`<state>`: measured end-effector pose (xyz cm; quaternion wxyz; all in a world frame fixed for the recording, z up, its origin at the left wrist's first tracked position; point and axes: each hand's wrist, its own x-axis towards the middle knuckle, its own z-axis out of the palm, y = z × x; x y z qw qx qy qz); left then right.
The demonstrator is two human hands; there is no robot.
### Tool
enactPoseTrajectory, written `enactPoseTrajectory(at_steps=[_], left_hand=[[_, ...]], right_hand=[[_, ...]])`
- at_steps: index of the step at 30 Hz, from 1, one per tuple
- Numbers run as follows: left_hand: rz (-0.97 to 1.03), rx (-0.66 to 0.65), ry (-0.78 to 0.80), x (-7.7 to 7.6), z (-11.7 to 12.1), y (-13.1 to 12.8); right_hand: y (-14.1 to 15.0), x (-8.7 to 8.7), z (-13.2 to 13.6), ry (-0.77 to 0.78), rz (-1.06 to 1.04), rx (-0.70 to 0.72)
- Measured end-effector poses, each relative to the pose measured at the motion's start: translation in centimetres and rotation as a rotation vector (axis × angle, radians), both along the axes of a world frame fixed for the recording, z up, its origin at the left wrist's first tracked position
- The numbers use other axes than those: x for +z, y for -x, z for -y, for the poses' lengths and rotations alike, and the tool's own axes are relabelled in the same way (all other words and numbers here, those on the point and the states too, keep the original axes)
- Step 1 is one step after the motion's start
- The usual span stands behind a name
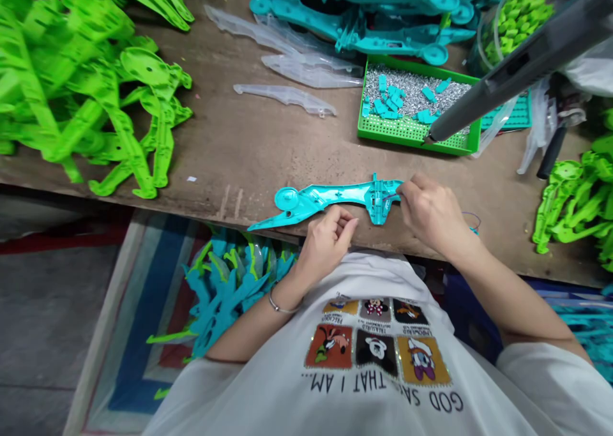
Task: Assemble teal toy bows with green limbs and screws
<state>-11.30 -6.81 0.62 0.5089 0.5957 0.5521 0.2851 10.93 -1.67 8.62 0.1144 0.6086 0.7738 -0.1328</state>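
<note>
A teal plastic toy sword half-shell (342, 195) lies with its ribbed inner side up along the table's front edge. At its handle end, my right hand (426, 209) is closed in a pinch on a thin wire that runs into the shell. More of this wire (472, 218) loops out to the right of the hand, with a small teal piece at its end. My left hand (328, 235) rests just below the middle of the shell, its fingers curled and closed; whatever they may hold is hidden.
A grey screwdriver-like tool (502, 66) hangs over a green basket (407, 126) of screws and teal pieces. Clear plastic strips (287, 96) and stacked teal shells (306, 15) lie behind. Green shells (90, 97) pile up left, more (569, 200) right. A tub (488, 46) holds green bits.
</note>
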Motion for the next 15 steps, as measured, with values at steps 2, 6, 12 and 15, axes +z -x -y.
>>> enactPoseTrajectory(at_steps=[2,6,12,15], left_hand=[[0.026,0.005,0.021,-0.1,0.0,-0.3],[0.089,0.042,0.057,-0.4,-0.1,-1.0],[0.124,0.076,-0.001,-0.9,-0.2,-2.4],[-0.123,0.061,-0.235,-0.2,-0.8,-2.5]], right_hand=[[-0.5,-0.6,-0.1,0.015,-0.075,-0.055],[-1.4,-2.0,-0.3,0.027,-0.221,-0.099],[-1.7,-3.0,-0.2,0.031,-0.385,-0.142],[-1.8,-3.0,-0.1,0.029,-0.424,-0.136]])
